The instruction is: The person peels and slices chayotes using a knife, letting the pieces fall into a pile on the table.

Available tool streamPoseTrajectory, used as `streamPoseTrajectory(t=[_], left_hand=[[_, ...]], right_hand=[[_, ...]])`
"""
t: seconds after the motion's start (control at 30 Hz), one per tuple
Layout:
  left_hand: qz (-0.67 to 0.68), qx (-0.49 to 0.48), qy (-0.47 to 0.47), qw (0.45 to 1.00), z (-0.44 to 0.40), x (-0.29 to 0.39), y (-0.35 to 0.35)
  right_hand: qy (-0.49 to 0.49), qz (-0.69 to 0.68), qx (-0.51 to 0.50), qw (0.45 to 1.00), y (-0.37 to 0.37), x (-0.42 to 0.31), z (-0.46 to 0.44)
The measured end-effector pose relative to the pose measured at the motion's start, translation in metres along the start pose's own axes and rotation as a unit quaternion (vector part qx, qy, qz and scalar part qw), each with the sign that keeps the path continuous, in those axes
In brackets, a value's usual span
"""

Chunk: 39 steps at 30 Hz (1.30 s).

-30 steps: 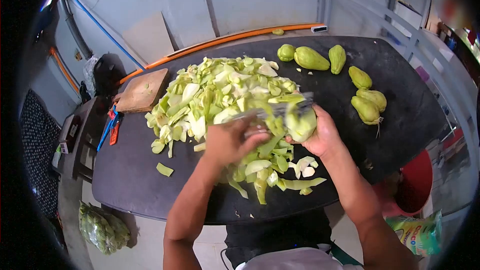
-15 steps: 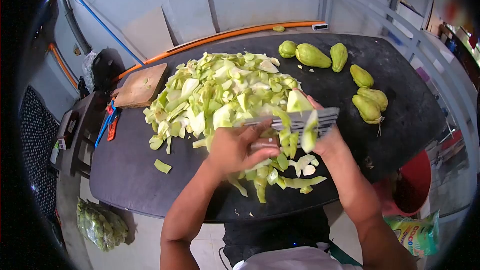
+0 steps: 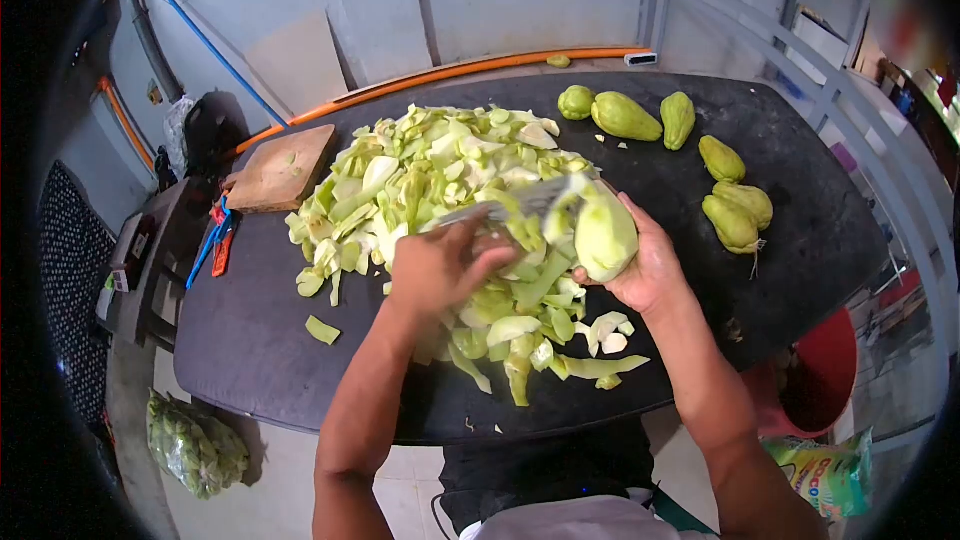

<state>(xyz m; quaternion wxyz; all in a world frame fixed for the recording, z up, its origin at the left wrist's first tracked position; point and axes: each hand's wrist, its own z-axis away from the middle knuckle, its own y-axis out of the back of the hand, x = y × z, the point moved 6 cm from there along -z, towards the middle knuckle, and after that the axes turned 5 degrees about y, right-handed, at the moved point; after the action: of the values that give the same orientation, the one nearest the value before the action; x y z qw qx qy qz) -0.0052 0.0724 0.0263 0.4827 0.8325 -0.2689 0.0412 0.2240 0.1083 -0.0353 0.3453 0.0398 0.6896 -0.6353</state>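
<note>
Shirt [image 3: 590, 522]: was pale greyish white, loosely creased.
Black garment [image 3: 540, 470]: was plain, dark cloth beyond the shirt; its cut could not be told.
Blue light [image 3: 585, 490]: was a tiny dot near the waist.
Forearms [image 3: 705, 385]: were bare.
Left hand [image 3: 440, 275]: was bare, its fingers blurred.
Right hand [image 3: 655, 265]: was bare too.

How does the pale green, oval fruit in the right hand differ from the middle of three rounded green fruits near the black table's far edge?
The held fruit is paler and looks largely peeled; the middle far fruit is deeper green, skin on. The held fruit is in the right hand; the middle far fruit lies on the black table. Both are longer than wide.
</note>
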Motion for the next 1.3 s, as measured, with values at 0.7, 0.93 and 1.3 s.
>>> streamPoseTrajectory(t=[0.7, 0.93, 1.3], left_hand=[[0.092, 0.052, 0.082, 0.991, 0.002, -0.006, -0.002], [0.138, 0.044, -0.018, 0.989, 0.015, 0.035, -0.009], [-0.013, 0.08, -0.275, 0.958, 0.032, 0.109, -0.021]], right_hand=[[0.009, -0.035, 0.108, 0.993, 0.005, 0.002, -0.002], [0.012, -0.123, -0.003, 0.992, 0.018, 0.007, -0.009], [0.107, 0.001, 0.041, 0.993, 0.023, 0.0, -0.011]])
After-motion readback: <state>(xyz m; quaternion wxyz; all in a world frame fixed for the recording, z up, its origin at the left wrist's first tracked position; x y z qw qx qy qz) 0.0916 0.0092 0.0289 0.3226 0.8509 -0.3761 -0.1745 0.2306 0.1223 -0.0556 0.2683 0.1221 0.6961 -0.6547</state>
